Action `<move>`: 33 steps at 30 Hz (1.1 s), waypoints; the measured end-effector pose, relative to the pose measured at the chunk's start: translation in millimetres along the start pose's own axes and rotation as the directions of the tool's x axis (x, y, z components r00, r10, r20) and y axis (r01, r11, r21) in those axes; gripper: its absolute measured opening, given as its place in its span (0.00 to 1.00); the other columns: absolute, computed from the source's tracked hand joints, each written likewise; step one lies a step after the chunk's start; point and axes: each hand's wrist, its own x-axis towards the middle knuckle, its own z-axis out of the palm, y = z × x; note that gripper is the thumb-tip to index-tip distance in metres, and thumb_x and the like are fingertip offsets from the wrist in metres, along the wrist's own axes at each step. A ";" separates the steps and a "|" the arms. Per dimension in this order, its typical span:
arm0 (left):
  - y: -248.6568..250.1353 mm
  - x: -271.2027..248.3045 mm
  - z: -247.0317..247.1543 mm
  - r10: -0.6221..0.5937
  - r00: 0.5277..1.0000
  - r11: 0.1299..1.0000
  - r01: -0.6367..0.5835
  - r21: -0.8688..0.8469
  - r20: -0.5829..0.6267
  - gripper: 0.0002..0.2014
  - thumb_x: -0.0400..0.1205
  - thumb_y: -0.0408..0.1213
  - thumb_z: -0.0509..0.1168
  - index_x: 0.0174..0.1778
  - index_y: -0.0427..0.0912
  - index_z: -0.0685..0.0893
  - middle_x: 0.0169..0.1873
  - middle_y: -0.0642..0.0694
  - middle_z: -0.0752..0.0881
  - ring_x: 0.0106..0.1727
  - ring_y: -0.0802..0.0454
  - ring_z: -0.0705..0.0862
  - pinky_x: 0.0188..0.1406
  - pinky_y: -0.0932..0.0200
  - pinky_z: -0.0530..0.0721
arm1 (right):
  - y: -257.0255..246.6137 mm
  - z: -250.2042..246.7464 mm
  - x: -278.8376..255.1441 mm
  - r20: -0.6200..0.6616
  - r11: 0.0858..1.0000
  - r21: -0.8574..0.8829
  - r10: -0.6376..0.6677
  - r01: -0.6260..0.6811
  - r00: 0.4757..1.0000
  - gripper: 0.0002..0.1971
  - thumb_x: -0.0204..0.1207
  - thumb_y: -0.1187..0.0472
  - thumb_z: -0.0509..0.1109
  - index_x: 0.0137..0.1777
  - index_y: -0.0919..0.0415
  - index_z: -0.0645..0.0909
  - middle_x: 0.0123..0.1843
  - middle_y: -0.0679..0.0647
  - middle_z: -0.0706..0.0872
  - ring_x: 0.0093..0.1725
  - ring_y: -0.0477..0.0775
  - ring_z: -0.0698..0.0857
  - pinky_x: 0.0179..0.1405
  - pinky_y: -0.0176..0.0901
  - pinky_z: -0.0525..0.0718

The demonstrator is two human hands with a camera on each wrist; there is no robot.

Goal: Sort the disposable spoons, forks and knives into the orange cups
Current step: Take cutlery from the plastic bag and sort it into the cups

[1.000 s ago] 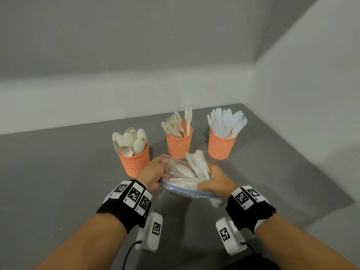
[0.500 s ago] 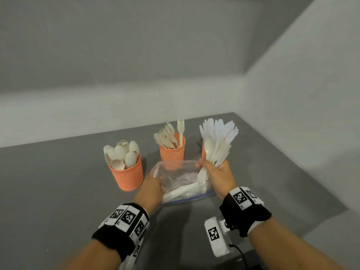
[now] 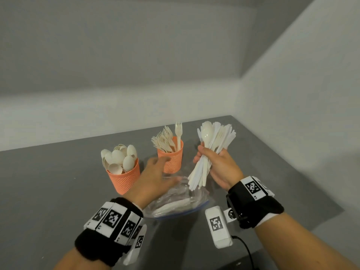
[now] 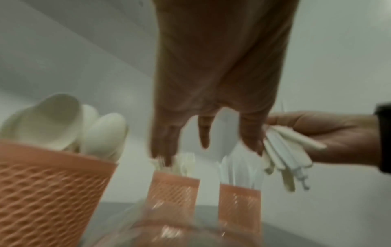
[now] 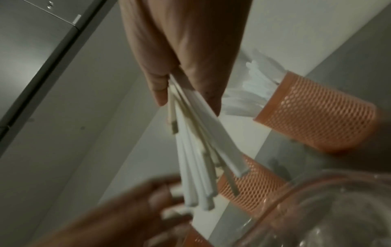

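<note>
While the right hand (image 3: pixel 218 164) grips a cutlery bundle (image 3: pixel 209 152), the left hand (image 3: pixel 155 180) hovers open-fingered over the bag (image 3: pixel 181 203).

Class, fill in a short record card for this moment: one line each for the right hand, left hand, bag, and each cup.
right hand: grips mixed cutlery bundle
left hand: open, over bag
bag: clear, on table, some cutlery inside
left cup: spoons
middle cup: forks
right cup: white cutlery, type unclear; hidden behind bundle in head view
</note>
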 end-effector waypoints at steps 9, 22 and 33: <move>22.3 -3.6 14.9 0.160 0.928 0.495 0.221 -0.841 0.338 0.12 0.79 0.22 0.63 0.58 0.31 0.79 0.36 0.39 0.86 0.29 0.53 0.83 0.29 0.64 0.84 | 12.2 33.3 -7.2 0.228 0.830 -0.556 0.111 0.035 0.967 0.20 0.78 0.42 0.60 0.58 0.54 0.82 0.50 0.55 0.91 0.52 0.53 0.89 0.55 0.49 0.87; 12.9 1.6 16.7 0.036 0.966 0.344 0.230 -0.910 0.258 0.08 0.82 0.31 0.62 0.49 0.28 0.82 0.32 0.37 0.86 0.29 0.48 0.88 0.32 0.55 0.90 | 15.7 33.2 -3.2 -0.030 0.721 -0.689 -0.127 0.072 0.991 0.12 0.82 0.65 0.55 0.36 0.64 0.71 0.32 0.58 0.76 0.32 0.53 0.75 0.37 0.49 0.76; 9.0 7.0 14.4 -0.045 0.985 0.308 0.174 -0.935 0.168 0.15 0.82 0.26 0.62 0.65 0.29 0.76 0.37 0.38 0.84 0.31 0.50 0.87 0.31 0.56 0.88 | 6.7 38.5 4.1 -0.180 0.860 -0.484 -0.275 0.159 0.944 0.10 0.83 0.56 0.52 0.40 0.48 0.70 0.35 0.60 0.79 0.34 0.58 0.84 0.37 0.57 0.86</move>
